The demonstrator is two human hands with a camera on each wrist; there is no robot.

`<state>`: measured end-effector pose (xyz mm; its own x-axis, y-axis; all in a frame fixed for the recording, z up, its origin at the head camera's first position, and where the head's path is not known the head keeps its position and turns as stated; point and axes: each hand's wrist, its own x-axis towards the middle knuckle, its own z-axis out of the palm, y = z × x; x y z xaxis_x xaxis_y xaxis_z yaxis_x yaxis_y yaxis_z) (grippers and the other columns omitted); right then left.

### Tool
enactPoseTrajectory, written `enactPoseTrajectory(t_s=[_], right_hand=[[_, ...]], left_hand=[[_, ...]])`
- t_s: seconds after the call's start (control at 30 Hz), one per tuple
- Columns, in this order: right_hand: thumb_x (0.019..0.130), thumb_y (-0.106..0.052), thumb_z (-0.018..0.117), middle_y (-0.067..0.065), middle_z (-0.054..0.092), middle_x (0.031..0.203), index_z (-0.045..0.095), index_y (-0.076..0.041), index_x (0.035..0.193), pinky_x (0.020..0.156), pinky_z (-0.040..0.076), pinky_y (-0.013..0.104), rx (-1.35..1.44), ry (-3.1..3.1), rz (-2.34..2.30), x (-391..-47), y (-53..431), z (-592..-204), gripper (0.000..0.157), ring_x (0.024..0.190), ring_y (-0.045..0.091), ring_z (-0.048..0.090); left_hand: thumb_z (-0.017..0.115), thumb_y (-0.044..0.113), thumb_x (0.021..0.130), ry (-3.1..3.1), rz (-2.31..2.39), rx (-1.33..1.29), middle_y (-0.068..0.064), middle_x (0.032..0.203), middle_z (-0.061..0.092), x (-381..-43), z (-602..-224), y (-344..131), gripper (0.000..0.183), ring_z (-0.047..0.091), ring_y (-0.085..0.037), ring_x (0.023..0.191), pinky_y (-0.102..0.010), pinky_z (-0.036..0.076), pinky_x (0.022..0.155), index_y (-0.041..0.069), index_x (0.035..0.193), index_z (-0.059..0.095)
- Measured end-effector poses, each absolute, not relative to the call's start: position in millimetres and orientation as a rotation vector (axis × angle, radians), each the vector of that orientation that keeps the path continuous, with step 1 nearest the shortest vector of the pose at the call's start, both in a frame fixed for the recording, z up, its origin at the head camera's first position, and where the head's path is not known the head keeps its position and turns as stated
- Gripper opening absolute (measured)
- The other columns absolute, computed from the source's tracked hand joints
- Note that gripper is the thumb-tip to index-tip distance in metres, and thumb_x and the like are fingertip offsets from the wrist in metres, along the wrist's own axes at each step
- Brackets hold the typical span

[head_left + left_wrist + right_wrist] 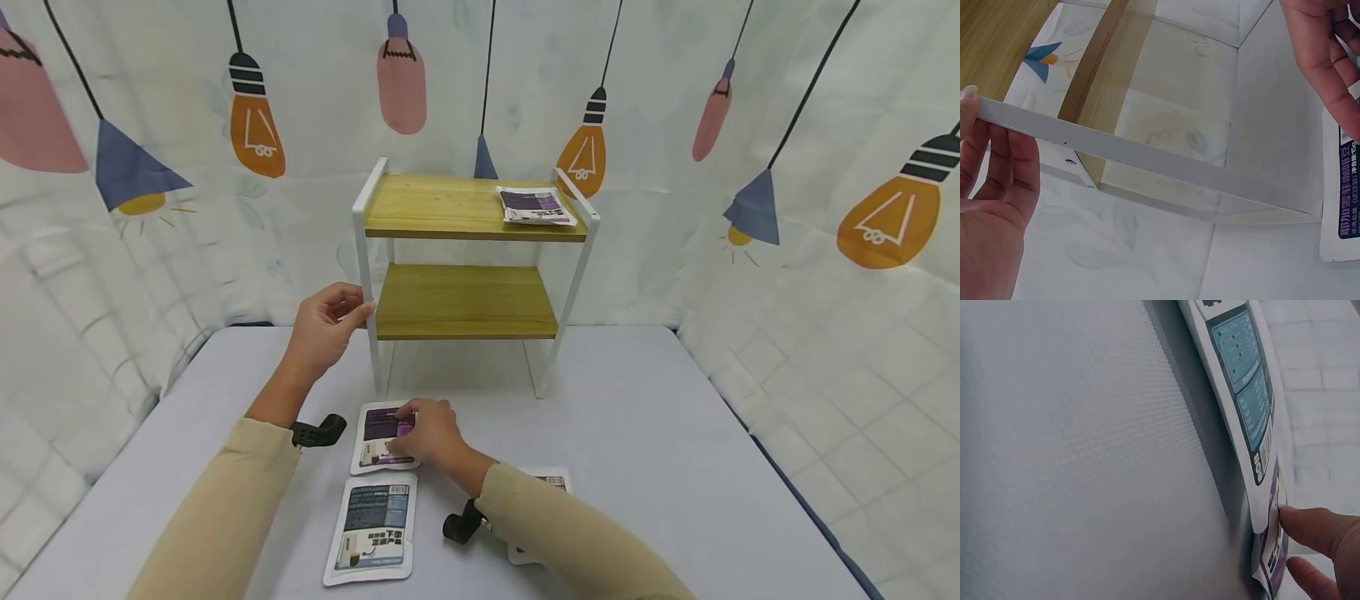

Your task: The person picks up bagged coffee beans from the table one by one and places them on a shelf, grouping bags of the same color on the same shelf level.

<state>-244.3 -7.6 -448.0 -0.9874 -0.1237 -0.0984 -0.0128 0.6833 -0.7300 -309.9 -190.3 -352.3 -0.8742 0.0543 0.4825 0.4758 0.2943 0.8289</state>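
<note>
A two-tier shelf (465,302) with yellowish wooden boards and a white frame stands at the back of the table. My left hand (322,327) pinches its left front post (1141,155) between thumb and fingers. In front of the shelf lies a flat pouch with a purple label (377,429). Over its right side is my right hand (437,435), thumb and fingertips touching the pouch. Nearer me lies a pouch with a blue-grey label (371,529); in the right wrist view this blue pouch (1244,394) slightly overlaps the purple one.
Another pouch (557,478) is partly hidden under my right forearm. Several stacked pouches (534,205) lie at the right end of the top board. A white cloth covers the table (660,450), and patterned curtains (645,250) hang close behind and at both sides.
</note>
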Motion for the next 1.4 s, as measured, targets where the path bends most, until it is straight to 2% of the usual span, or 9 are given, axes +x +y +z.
enactPoseTrajectory(t_s=[0.43, 0.57, 0.73, 0.87, 1.17, 1.4], right_hand=[[0.074, -0.021, 0.093, 0.013, 0.056, 0.124, 0.074, -0.019, 0.112, 0.095, 0.057, 0.036, -0.138, 2.760, -1.181, -247, -11, -452, 0.043, 0.102, 0.022, 0.057], [0.074, -0.025, 0.093, 0.014, 0.056, 0.124, 0.074, -0.020, 0.114, 0.091, 0.057, 0.037, -0.135, 2.756, -1.165, -248, -11, -452, 0.044, 0.101, 0.022, 0.056], [0.073, -0.033, 0.093, 0.012, 0.056, 0.116, 0.073, -0.022, 0.115, 0.088, 0.056, 0.041, -0.127, 2.770, -1.130, -250, -14, -453, 0.048, 0.100, 0.023, 0.055], [0.072, -0.032, 0.094, 0.013, 0.055, 0.114, 0.073, -0.024, 0.114, 0.088, 0.056, 0.042, -0.113, 2.780, -1.113, -249, -16, -452, 0.049, 0.099, 0.025, 0.054], [0.073, -0.030, 0.094, 0.010, 0.056, 0.119, 0.071, -0.026, 0.117, 0.090, 0.056, 0.037, -0.126, 2.791, -1.109, -249, -18, -456, 0.050, 0.100, 0.021, 0.056], [0.074, -0.030, 0.094, 0.006, 0.061, 0.121, 0.070, -0.026, 0.119, 0.092, 0.056, 0.034, -0.155, 2.791, -1.096, -250, -18, -458, 0.051, 0.103, 0.018, 0.055]], left_hand=[[0.067, 0.021, 0.100, -2.220, -1.595, -0.461, 0.006, 0.097, 0.065, -310, -352, -190, 0.027, 0.069, -0.006, 0.093, -0.015, 0.058, 0.080, 0.001, 0.117, 0.066], [0.067, 0.020, 0.100, -2.211, -1.597, -0.473, 0.006, 0.096, 0.065, -311, -352, -190, 0.023, 0.069, -0.006, 0.093, -0.015, 0.058, 0.080, 0.002, 0.115, 0.066], [0.067, 0.019, 0.100, -2.207, -1.598, -0.483, 0.006, 0.096, 0.065, -311, -352, -190, 0.025, 0.069, -0.006, 0.092, -0.015, 0.058, 0.080, 0.000, 0.116, 0.065], [0.067, 0.020, 0.100, -2.217, -1.591, -0.476, 0.006, 0.097, 0.066, -311, -352, -190, 0.025, 0.069, -0.005, 0.092, -0.015, 0.058, 0.080, 0.001, 0.116, 0.065], [0.066, 0.022, 0.101, -2.236, -1.563, -0.459, 0.005, 0.099, 0.066, -311, -353, -190, 0.027, 0.069, -0.005, 0.094, -0.014, 0.058, 0.080, 0.000, 0.117, 0.064], [0.066, 0.022, 0.101, -2.235, -1.567, -0.460, 0.002, 0.100, 0.066, -310, -352, -190, 0.024, 0.069, -0.005, 0.093, -0.014, 0.058, 0.081, 0.004, 0.116, 0.066]])
